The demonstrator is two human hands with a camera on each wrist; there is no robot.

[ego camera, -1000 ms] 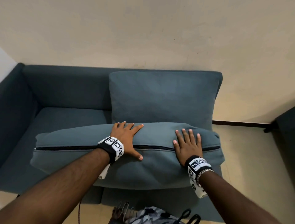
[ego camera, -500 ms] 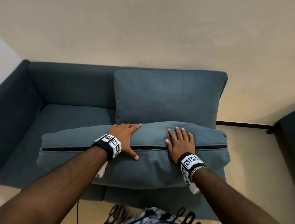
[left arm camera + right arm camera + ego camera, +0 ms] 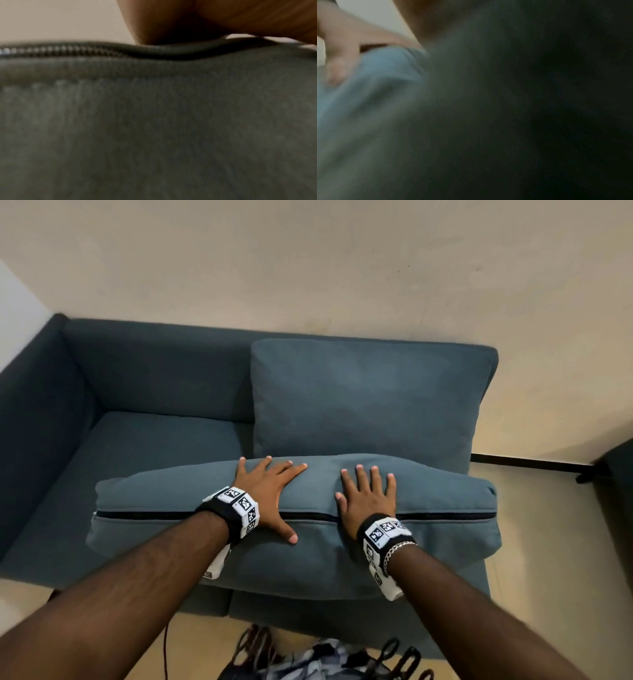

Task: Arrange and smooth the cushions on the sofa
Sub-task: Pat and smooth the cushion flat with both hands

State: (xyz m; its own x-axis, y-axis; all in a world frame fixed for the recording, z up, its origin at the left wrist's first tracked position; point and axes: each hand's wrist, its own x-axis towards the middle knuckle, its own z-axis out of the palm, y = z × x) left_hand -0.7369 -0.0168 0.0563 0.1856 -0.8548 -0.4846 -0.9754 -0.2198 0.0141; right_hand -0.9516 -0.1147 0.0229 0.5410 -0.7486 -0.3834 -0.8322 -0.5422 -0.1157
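Note:
A long teal cushion (image 3: pixel 445 508) with a dark zipper (image 3: pixel 144 513) lies across the front of the dark teal sofa (image 3: pixel 154 378), zipper edge toward me. My left hand (image 3: pixel 270 491) lies flat on its top with fingers spread, thumb over the zipper. Beside it to the right, my right hand (image 3: pixel 368 498) presses flat on the same cushion, fingers straight. A second teal cushion (image 3: pixel 363 398) stands upright against the backrest on the right. The left wrist view shows blurred fabric (image 3: pixel 154 128) and the zipper (image 3: pixel 68 50); the right wrist view is dark, with cushion cloth (image 3: pixel 376 75).
The sofa's left seat (image 3: pixel 154 446) holds no cushion, and the left armrest (image 3: pixel 30 405) bounds it. A beige wall (image 3: pixel 308 268) rises behind. Tiled floor (image 3: pixel 548 542) lies to the right, with a dark piece of furniture (image 3: pixel 616 474) at the edge. Patterned cloth and cables (image 3: pixel 325 659) lie at my feet.
Both hands have slid along the front cushion's top: the right hand moved left toward the middle and the left hand's fingers spread wider. The cushion stays in place.

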